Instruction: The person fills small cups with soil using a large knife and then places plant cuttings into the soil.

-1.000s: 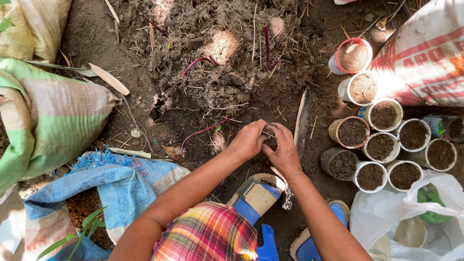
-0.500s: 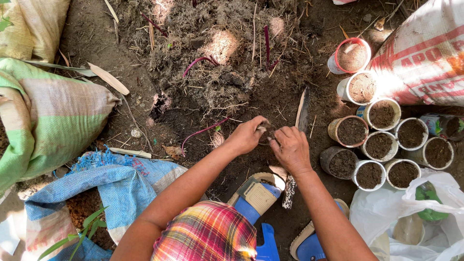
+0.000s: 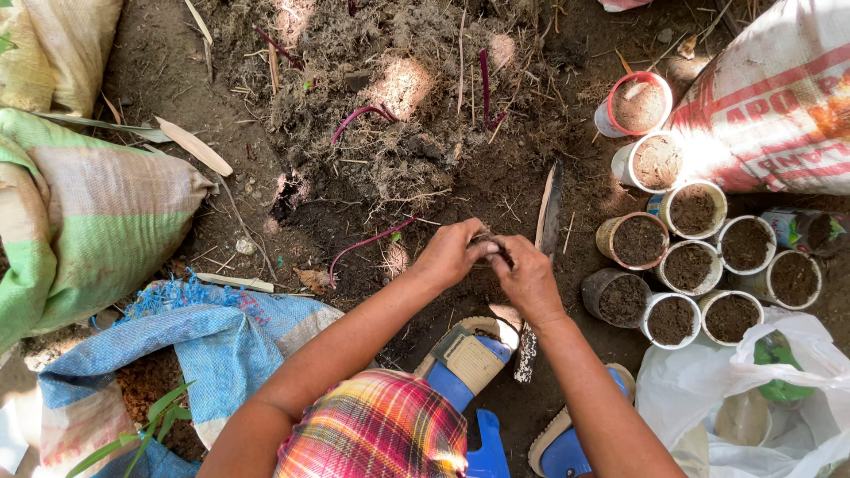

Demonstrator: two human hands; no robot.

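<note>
Soil clump (image 3: 485, 241), small and dark, maybe a tiny pot, sits pinched between both hands over the bare ground. Left hand (image 3: 453, 254) curls fingers round it; right hand (image 3: 528, 279) grips it from the other side. Knife (image 3: 548, 211) lies just beyond. Soil-filled cups (image 3: 692, 265) cluster right, soil heap (image 3: 398, 115) ahead.

This is an outdoor potting spot in a garden or small plant nursery, set on bare earth. A heap of dark soil mixed with roots and twigs (image 3: 398, 115) covers the ground, and a cluster of small soil-filled pots (image 3: 699, 265) stands at the right. Woven sacks lie around: a green one (image 3: 80, 221), a blue one (image 3: 212, 345) and a white printed one (image 3: 779, 97). Sunlight dapples the dirt.
</note>
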